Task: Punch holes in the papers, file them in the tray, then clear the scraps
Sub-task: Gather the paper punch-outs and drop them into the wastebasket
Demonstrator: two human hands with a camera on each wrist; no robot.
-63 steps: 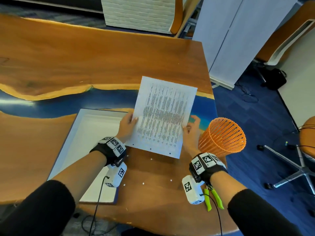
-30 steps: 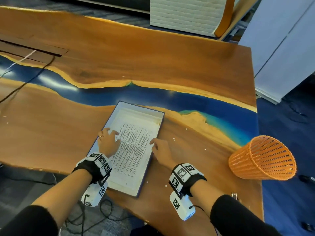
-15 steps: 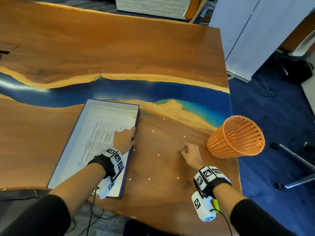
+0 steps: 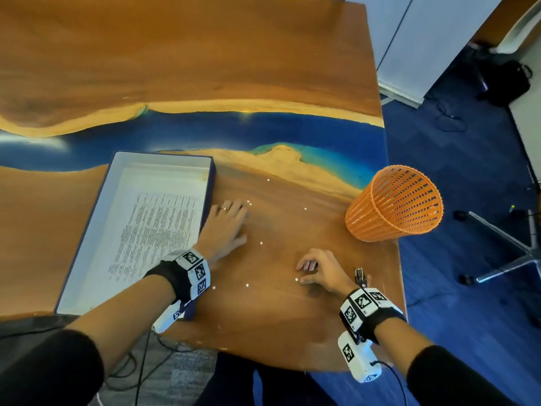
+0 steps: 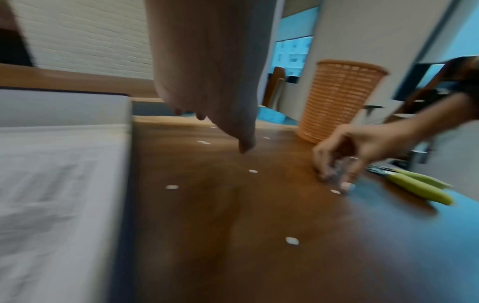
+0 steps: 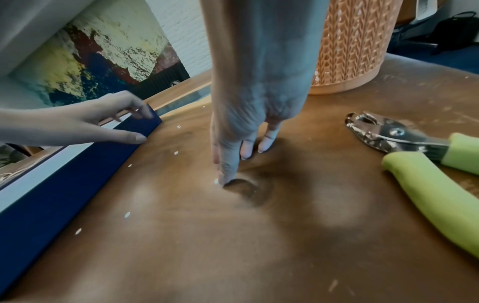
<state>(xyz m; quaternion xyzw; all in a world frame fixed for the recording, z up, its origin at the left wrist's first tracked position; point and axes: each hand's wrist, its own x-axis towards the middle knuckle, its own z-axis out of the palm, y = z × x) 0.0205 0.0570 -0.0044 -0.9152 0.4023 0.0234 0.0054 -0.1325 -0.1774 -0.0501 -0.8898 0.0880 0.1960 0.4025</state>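
The punched papers [image 4: 155, 227] lie flat in the white, blue-walled tray [image 4: 87, 238] on the left of the table. Small white paper scraps [image 4: 261, 243] are scattered over the wood between tray and basket. My left hand [image 4: 240, 221] rests on the table just right of the tray, fingers straight and holding nothing. My right hand [image 4: 304, 272] stands on its fingertips near the front edge. In the right wrist view a fingertip [image 6: 228, 176] presses the wood beside one scrap [image 6: 216, 180]. The green-handled hole punch [image 6: 414, 151] lies to its right.
An orange mesh basket [image 4: 395, 203] stands at the table's right edge, beyond my right hand. The punch [image 4: 360, 276] lies close to that edge by my right wrist. Cables hang below the front edge on the left. Blue carpet and chair legs lie to the right.
Earlier both hands laid the papers in the tray. Since half a second ago my left hand has left the tray for the table, and my right hand has drawn back toward the front edge.
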